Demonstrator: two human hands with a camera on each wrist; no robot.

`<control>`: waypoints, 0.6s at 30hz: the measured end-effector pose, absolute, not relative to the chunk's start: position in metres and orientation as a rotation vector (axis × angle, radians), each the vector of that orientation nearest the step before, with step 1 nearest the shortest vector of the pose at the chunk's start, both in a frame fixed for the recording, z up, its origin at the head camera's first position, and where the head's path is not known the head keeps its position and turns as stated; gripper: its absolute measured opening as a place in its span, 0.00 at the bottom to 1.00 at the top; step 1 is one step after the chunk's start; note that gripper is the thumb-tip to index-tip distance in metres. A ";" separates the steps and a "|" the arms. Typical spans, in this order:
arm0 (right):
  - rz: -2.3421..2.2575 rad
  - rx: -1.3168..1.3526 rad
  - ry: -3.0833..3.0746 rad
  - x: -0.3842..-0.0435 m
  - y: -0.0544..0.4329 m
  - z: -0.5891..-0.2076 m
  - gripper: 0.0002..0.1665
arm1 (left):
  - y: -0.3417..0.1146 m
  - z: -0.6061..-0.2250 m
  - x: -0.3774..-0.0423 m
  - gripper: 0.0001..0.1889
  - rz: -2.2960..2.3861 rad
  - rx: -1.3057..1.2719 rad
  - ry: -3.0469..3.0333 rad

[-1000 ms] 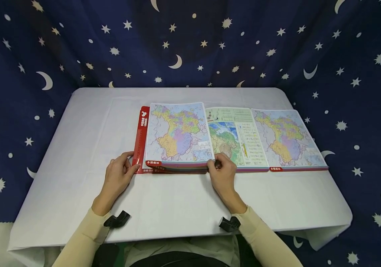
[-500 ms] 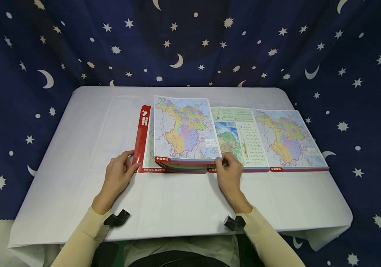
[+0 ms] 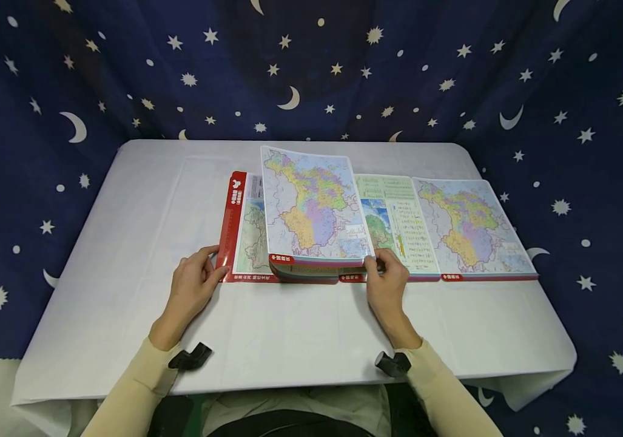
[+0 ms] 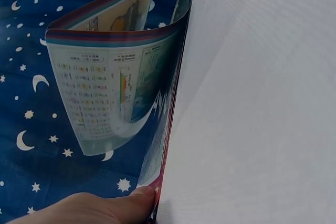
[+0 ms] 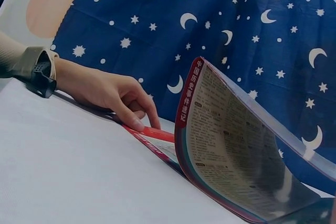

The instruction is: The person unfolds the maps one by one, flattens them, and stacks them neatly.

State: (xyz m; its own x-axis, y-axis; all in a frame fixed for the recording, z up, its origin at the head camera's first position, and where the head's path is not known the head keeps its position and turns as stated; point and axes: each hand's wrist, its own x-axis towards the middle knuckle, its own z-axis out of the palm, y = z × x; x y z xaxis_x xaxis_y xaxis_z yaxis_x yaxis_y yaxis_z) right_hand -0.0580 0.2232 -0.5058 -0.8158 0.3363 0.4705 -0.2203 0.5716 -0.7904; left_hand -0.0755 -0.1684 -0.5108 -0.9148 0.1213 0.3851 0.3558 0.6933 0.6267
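A glossy folding map lies partly unfolded across the table. My left hand (image 3: 193,291) holds its lower left corner at the red border (image 3: 229,230), thumb on the edge. With thumb and fingers, my right hand (image 3: 386,285) pinches the lower right corner of a folded map panel (image 3: 316,200), raised and tilted over the layers beneath. In the left wrist view the raised part (image 4: 105,93) bends into a loop, my left thumb (image 4: 134,205) on the red edge below. The right wrist view shows the curved underside (image 5: 231,145) covered in printed text.
The white-covered table (image 3: 142,243) carries more map panels (image 3: 475,224) laid out flat to the right, near its right edge. A dark blue star-and-moon curtain (image 3: 311,67) hangs behind and at both sides. Black cameras (image 3: 191,358) are strapped to both wrists.
My right hand has moved right, carrying the folded panel with it and raising it, so more of the printed layer beside the red border shows. The left hand stays in place.
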 end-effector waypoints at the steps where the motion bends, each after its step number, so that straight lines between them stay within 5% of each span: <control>1: 1.224 -0.095 -2.209 -0.058 0.225 -0.506 0.08 | -0.168 -0.510 -0.075 0.25 -1.054 -0.376 -2.589; 18: 1.206 -0.151 -2.188 -0.057 0.247 -0.503 0.08 | -0.167 -0.513 -0.076 0.25 -1.037 -0.403 -2.552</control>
